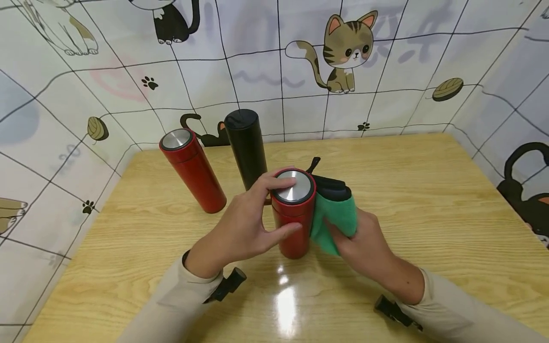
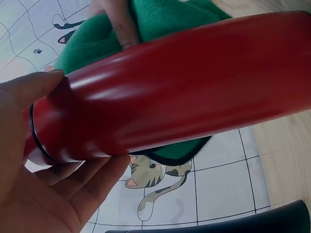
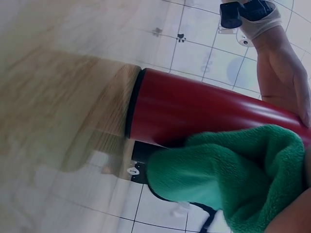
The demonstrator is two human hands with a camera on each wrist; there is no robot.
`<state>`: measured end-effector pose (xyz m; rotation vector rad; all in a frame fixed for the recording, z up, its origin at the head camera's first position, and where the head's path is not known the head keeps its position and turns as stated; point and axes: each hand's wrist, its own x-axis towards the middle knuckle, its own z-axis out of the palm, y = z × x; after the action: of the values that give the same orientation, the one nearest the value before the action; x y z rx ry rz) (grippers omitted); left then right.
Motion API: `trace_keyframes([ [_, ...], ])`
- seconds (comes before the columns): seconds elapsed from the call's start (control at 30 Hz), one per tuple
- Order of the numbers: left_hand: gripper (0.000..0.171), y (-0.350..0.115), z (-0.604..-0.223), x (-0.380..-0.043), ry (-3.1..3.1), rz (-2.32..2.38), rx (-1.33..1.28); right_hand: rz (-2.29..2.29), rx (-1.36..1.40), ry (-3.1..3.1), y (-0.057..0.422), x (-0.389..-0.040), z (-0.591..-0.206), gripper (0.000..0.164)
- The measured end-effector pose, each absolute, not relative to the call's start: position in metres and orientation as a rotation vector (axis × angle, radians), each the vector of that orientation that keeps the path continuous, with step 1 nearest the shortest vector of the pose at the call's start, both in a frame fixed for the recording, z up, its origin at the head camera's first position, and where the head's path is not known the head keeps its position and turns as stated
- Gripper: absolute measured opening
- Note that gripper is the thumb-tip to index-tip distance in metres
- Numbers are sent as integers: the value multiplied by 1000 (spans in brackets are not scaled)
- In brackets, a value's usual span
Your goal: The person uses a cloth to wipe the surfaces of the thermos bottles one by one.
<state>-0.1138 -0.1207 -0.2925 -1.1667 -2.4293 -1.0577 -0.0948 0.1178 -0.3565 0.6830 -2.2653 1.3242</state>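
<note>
Upright on the table stands a red thermos flask (image 1: 293, 224) with a silver-topped lid. My left hand (image 1: 242, 226) grips it near the top, the index finger lying over the lid and the thumb across the front. In the left wrist view the thumb and fingers of that hand (image 2: 53, 194) wrap the flask's lid end (image 2: 170, 92). My right hand (image 1: 364, 243) holds a green cloth (image 1: 334, 219) with black edging against the flask's right side. The right wrist view shows the bunched cloth (image 3: 214, 170) along the red body (image 3: 194, 111); most of the right hand is out of that view.
A second red flask (image 1: 193, 171) stands at the back left. Beside it is a black flask (image 1: 246, 147), its lower part hidden behind my left hand. The wooden table (image 1: 420, 200) ends at a cat-patterned cloth backdrop (image 1: 253, 76). A black strap (image 1: 314, 164) sticks out behind the green cloth.
</note>
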Motion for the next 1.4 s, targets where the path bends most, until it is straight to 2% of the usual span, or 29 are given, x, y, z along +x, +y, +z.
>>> trace_keyframes([
  [0.13,77,-121,-289,-114,-2442,-1021,-1156,1290,676,-2419,118,-96,-355,16],
  [0.33,76,-119,-288,-113,-2459,-1059,-1179,1274,682,-2285,118,-95,-354,28],
  [0.53,70,-121,-287,-119,-2429,-1091,-1210,1322,686,-2188,120,-95,-352,33],
  [0.7,66,-129,-287,-121,-2522,-1074,-1122,1331,676,-2220,119,-96,-356,28],
  [0.8,66,-129,-288,-119,-2530,-1058,-1083,1336,695,-2213,117,-96,-359,27],
  [1.0,74,-112,-295,-116,-2440,-945,-971,1369,733,-2168,117,-95,-360,41],
  [1.2,76,-103,-300,-115,-2419,-897,-842,1416,731,-2211,117,-94,-361,40],
  [1.4,79,-104,-301,-115,-2435,-919,-833,1328,725,-2353,117,-96,-361,31],
])
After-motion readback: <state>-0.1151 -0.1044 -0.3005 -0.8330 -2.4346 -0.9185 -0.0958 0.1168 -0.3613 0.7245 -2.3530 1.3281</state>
